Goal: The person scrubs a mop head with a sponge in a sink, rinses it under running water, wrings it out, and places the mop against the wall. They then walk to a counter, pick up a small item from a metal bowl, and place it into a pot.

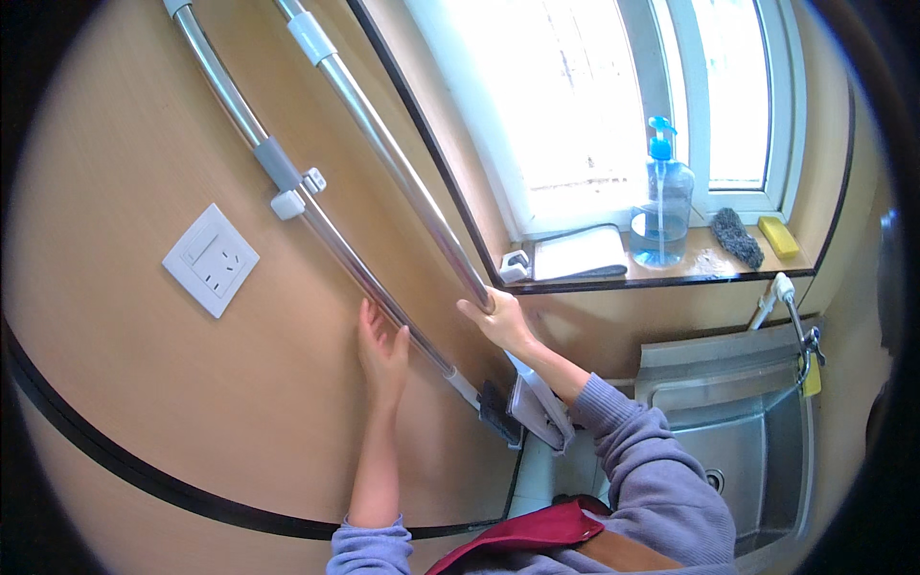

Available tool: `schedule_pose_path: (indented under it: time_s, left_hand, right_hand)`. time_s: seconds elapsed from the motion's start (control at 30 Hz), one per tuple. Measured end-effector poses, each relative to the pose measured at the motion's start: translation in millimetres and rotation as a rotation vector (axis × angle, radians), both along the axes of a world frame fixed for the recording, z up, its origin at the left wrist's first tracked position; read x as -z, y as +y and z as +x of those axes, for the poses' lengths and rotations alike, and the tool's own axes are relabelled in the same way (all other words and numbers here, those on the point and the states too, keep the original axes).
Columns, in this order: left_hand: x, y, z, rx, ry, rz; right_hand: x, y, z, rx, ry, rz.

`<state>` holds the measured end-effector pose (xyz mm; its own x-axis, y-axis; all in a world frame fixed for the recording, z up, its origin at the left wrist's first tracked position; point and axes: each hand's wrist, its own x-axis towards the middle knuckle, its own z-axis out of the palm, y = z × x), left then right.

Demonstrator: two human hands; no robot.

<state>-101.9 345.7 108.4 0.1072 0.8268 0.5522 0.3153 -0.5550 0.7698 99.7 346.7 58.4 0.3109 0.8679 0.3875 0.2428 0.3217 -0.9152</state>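
My right hand (507,320) is closed around the metal pole of a flat mop (402,158). The head (539,413) of that mop hangs low, near the tiled floor. Beside it, a second metal mop pole (352,259) with a grey and white clamp (287,205) leans along the wood-look wall. Its dark pad (499,417) is down by the other mop head. My left hand (382,352) is just left of the second pole, fingers apart; whether it touches the pole I cannot tell.
A wall socket (211,260) is at the left. The windowsill bears a folded white pad (581,253), a pump bottle (660,212) of blue liquid, a grey scrubber (737,237) and a yellow sponge (778,238). At the right stands a steel sink (726,424) with a tap (811,341).
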Motion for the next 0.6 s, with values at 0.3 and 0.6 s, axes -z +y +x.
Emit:
schedule_pose_path:
  time_s: [0.3, 0.6]
  left_hand:
    - [7, 0, -6, 0.01, 0.15, 0.045]
    - [11, 1, -14, 0.034, 0.243, 0.058]
  right_hand:
    - [-40, 67, -23, 0.006, -0.016, 0.09]
    - [-51, 132, -34, -0.385, 0.171, 0.226]
